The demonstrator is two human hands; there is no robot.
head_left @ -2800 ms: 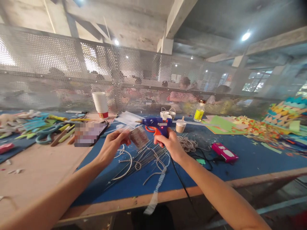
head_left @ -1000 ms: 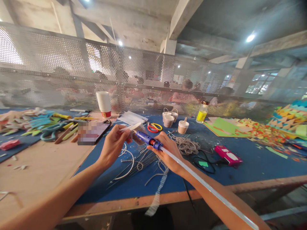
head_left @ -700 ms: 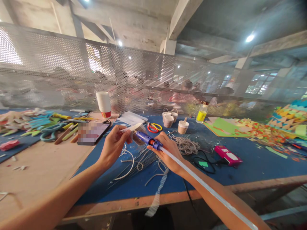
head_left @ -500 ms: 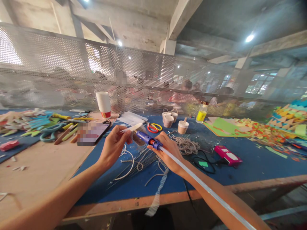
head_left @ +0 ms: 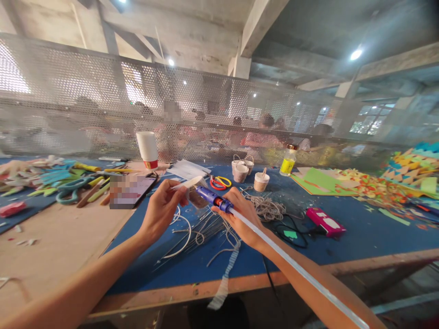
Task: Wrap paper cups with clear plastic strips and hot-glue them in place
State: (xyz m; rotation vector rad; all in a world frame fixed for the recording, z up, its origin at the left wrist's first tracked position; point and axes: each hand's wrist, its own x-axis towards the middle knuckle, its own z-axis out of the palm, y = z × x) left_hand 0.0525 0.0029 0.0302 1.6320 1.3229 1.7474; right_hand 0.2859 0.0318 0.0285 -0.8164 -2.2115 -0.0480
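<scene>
My left hand (head_left: 163, 205) pinches a small cup-like piece (head_left: 198, 199) with a pale, flat, white upper edge; its exact kind is hard to make out. A blue hot glue gun (head_left: 213, 198) is gripped in my right hand (head_left: 242, 214), its nozzle against or very close to that piece. Out of the gun's back runs a long, clear glue stick (head_left: 284, 251), lying along my right forearm. Beneath both hands are thin wires (head_left: 190, 242) and loops of white cord (head_left: 189, 237). To the right of my right hand lies a bundle of grey cord (head_left: 269, 208).
Small cord-handled cups (head_left: 241, 172), a yellow-labelled bottle (head_left: 288, 161) and a stack of paper cups (head_left: 147, 148) stand toward the back. A magenta box (head_left: 325, 222) with a black cable sits right. Scissors (head_left: 70, 189) and a phone (head_left: 137, 192) lie left. Perforated metal screen (head_left: 206, 100) behind.
Both hands stay almost in place. The glue gun's nozzle has shifted slightly against the held piece; the rest of the table looks the same.
</scene>
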